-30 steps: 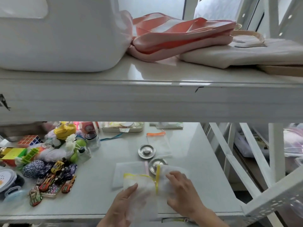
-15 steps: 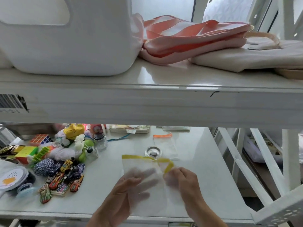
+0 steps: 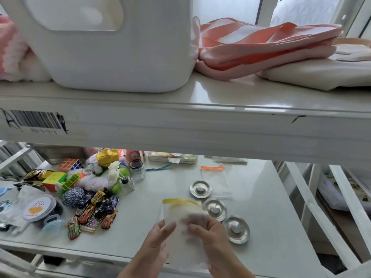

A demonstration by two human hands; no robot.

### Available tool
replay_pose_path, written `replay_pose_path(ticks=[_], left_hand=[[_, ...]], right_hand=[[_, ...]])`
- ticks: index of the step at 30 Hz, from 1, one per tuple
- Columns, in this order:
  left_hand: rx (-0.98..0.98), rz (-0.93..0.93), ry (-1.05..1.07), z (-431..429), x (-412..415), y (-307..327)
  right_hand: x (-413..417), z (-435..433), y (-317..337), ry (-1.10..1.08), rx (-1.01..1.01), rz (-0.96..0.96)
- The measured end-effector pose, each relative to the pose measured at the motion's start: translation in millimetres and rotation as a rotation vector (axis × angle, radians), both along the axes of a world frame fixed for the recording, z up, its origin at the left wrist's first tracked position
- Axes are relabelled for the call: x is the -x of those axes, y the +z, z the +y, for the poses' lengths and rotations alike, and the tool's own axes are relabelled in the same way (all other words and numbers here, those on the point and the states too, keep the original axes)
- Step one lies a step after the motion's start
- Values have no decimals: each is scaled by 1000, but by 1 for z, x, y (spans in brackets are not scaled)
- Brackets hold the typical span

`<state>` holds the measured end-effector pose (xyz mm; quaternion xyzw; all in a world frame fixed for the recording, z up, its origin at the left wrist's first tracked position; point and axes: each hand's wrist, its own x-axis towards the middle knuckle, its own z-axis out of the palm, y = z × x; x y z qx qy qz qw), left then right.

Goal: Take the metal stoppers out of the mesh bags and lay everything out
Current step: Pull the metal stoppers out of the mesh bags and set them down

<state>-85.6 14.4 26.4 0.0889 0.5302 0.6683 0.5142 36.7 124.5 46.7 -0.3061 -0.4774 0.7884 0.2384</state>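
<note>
Both hands, the left hand [image 3: 155, 240] and the right hand [image 3: 211, 236], pinch a yellow-trimmed mesh bag [image 3: 181, 214] above the shelf's [image 3: 140, 213] front edge. Three metal stoppers [image 3: 214, 209] lie diagonally toward its right edge, beside an orange-trimmed bag [image 3: 215, 182].

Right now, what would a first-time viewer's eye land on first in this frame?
Probably both hands, the left hand and right hand, holding a yellow-trimmed mesh bag at the lower shelf's front edge. Just right of it, three metal stoppers lie in a diagonal row. A big white tub fills the upper shelf's left.
</note>
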Motion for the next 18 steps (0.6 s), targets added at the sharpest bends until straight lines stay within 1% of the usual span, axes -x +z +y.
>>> replay_pose_path(ticks=[2, 3, 4, 7, 9, 10, 12, 14, 15, 16, 17, 18], left_hand=[[-79, -177, -44, -9, 1, 4], [-113, -237, -56, -13, 1, 3], [-133, -250, -63, -14, 2, 0], [-41, -126, -13, -13, 5, -10], [2, -81, 64, -13, 5, -10], [15, -85, 110, -12, 6, -10], [27, -125, 193, -14, 9, -8], [29, -142, 273, -17, 15, -7], [18, -155, 289, -20, 17, -6], [-4, -170, 298, -24, 19, -6], [-12, -151, 299, -29, 20, -6], [-20, -113, 292, -34, 20, -5]], right_hand=[[4, 1, -1, 41, -30, -32], [7, 0, -1, 66, -80, -74], [9, 0, -1, 80, -137, -102], [11, 4, -3, 139, -334, -199], [11, 7, -1, 193, -361, -252], [13, 7, 2, 227, -395, -288], [20, 10, 4, 305, -549, -419], [33, 21, -3, 290, -652, -444], [41, 31, -7, 230, -742, -486], [49, 45, -15, 195, -874, -548], [55, 56, -19, 223, -1027, -655], [61, 67, -25, 300, -1171, -751]])
